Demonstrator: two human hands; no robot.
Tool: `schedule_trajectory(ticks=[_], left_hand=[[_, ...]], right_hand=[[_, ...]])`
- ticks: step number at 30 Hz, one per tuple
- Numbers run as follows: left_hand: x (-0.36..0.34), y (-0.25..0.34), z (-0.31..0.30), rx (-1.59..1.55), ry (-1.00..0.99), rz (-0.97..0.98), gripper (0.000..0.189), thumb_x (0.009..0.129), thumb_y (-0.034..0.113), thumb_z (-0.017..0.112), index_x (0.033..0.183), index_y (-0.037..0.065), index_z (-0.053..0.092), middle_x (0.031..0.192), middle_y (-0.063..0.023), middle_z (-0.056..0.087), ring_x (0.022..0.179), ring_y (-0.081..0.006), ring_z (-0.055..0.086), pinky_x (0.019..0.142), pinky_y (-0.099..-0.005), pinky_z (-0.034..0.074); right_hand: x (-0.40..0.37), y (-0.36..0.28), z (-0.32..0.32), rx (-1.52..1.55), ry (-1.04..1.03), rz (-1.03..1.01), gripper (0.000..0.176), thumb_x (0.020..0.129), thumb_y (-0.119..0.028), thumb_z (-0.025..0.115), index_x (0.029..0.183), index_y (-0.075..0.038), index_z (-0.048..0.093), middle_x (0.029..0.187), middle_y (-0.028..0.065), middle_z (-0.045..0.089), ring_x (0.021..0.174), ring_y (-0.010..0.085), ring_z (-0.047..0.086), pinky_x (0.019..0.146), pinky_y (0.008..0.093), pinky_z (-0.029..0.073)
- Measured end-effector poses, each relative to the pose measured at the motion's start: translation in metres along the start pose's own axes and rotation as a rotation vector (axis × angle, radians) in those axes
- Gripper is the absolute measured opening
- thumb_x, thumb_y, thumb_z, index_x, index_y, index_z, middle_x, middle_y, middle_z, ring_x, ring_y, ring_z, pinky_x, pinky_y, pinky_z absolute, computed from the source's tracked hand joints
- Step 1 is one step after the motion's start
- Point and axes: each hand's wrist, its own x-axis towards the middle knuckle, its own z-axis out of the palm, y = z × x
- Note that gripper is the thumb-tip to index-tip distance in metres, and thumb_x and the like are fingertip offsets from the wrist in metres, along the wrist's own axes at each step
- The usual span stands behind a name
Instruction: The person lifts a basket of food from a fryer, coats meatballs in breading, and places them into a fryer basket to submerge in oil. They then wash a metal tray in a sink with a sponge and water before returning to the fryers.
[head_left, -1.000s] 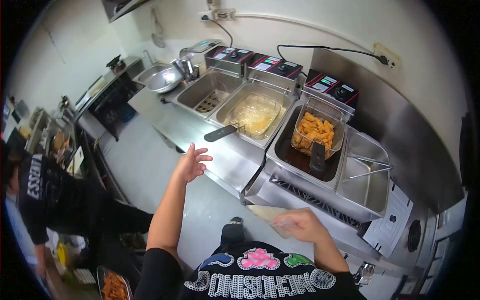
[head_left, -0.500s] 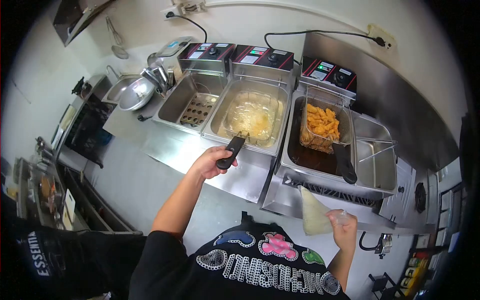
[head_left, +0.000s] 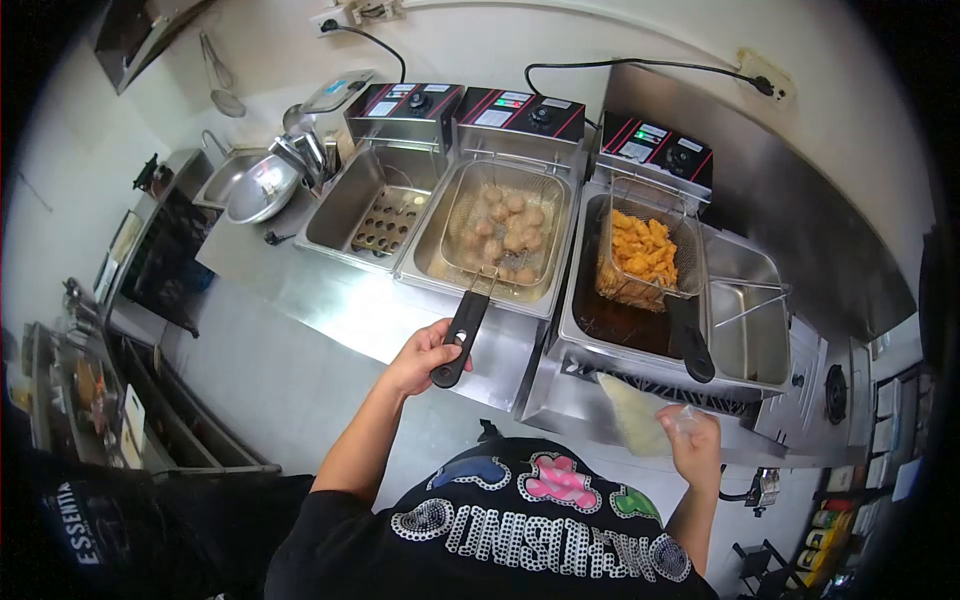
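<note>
Head view: the left hand (head_left: 425, 362) is closed around the black handle (head_left: 466, 325) of the middle wire basket (head_left: 553, 215), with the thumb laid across the top of the grip. The basket sits within the outline of the middle fryer tank (head_left: 416, 262) and contains round, brownish balls (head_left: 512, 220); whether its mesh floor is clear of the oil cannot be told. The right hand (head_left: 692, 448) pinches the gathered, transparent end of a pale, cone-shaped bag (head_left: 634, 420), whose narrow tip points up and left, near the front of the right fryer tank (head_left: 590, 338). In that tank, a second basket (head_left: 695, 235) holds golden fried pieces (head_left: 640, 248) above dark oil; its own black handle (head_left: 688, 340) extends forward over the tank's front edge, apart from both hands. The left fryer tank (head_left: 330, 232) contains a perforated plate (head_left: 385, 222). A metal bowl (head_left: 262, 190) stands beyond it, near a sink.
</note>
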Motion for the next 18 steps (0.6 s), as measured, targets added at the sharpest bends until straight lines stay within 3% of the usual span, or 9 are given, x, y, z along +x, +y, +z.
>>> schedule_trajectory(ticks=[10, 13, 18], left_hand=[[-0.005, -0.001, 0.014, 0.021, 0.039, 0.079, 0.047, 0.075, 0.015, 0.061, 0.115, -0.002, 0.043, 0.081, -0.0086, 0.059, 0.073, -0.0154, 0.06, 0.068, -0.0249, 0.047], [-0.003, 0.002, 0.015, 0.036, 0.032, 0.077, 0.045, 0.076, 0.016, 0.059, 0.113, -0.003, 0.044, 0.081, -0.0094, 0.059, 0.073, -0.0153, 0.06, 0.068, -0.0245, 0.046], [0.006, 0.01, 0.018, 0.016, 0.032, 0.022, 0.039, 0.078, 0.016, 0.057, 0.111, -0.004, 0.046, 0.079, -0.0103, 0.06, 0.074, -0.0147, 0.059, 0.066, -0.0241, 0.045]], right_hand=[[0.0, 0.006, 0.001, 0.015, -0.021, -0.015, 0.008, 0.082, -0.006, 0.06, 0.078, 0.001, 0.063, 0.073, 0.0062, 0.063, 0.064, 0.0101, 0.054, 0.06, 0.0248, 0.043], [-0.002, 0.007, 0.0, 0.001, -0.043, -0.013, 0.005, 0.077, -0.001, 0.059, 0.08, 0.0, 0.063, 0.071, 0.0093, 0.063, 0.059, 0.0121, 0.056, 0.056, 0.0246, 0.043], [-0.001, 0.011, 0.003, -0.042, -0.02, -0.127, 0.009, 0.074, 0.002, 0.06, 0.082, 0.0, 0.063, 0.076, 0.0112, 0.065, 0.064, 0.0182, 0.061, 0.06, 0.027, 0.047]])
